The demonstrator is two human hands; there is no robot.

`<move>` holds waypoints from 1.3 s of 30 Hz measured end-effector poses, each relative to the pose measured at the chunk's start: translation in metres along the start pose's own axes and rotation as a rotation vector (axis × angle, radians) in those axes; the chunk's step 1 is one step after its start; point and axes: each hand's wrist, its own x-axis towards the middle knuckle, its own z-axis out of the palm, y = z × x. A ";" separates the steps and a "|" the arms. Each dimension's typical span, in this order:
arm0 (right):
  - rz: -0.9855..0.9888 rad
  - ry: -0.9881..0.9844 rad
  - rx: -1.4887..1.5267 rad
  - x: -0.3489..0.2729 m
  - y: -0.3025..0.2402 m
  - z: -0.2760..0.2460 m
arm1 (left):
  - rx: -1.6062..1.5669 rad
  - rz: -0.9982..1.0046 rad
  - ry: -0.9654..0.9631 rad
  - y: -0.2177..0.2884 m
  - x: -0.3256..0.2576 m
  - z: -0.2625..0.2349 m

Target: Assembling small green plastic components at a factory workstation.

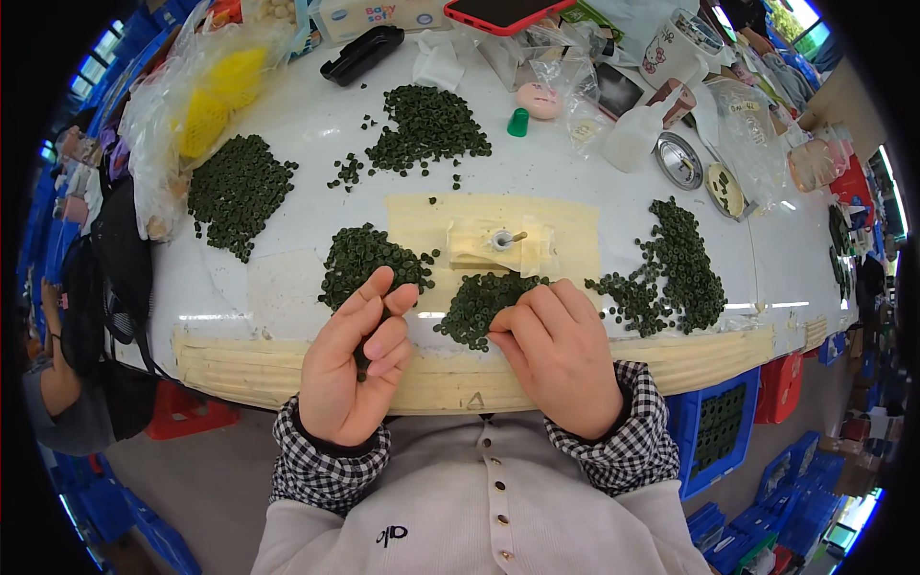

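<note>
My left hand [350, 364] is turned palm inward over the table's near edge, its lower fingers curled and its upper ones loosely bent. A little dark green shows in the hollow of its palm, seemingly small rings [361, 362]. My right hand [565, 355] pinches thumb and forefinger together at the right side of a small heap of dark green rings [477, 309]; its fingertips hide whatever is between them. Just beyond that heap stands a tape-covered block [474, 251] with a round metal piece and a brownish pin on top. Another ring heap [359, 254] lies behind my left hand.
More ring heaps lie at the far left [240, 192], far middle [426, 125] and right [685, 268]. Along the back are a black case [364, 55], a red-edged phone [503, 11], a green cap [517, 123], a mug [676, 48] and a round tin [678, 160].
</note>
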 end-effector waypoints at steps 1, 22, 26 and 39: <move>-0.008 -0.013 -0.018 0.000 0.000 -0.001 | -0.006 -0.009 -0.010 0.000 -0.001 -0.001; 0.086 0.044 0.250 -0.008 0.001 -0.012 | 0.201 -0.059 -0.098 -0.013 -0.002 0.000; 0.196 0.087 0.375 -0.010 0.003 -0.017 | 0.234 -0.070 -0.115 -0.016 -0.002 -0.002; 0.422 0.050 0.845 -0.018 0.008 -0.021 | 0.196 -0.183 -0.179 -0.035 0.007 0.004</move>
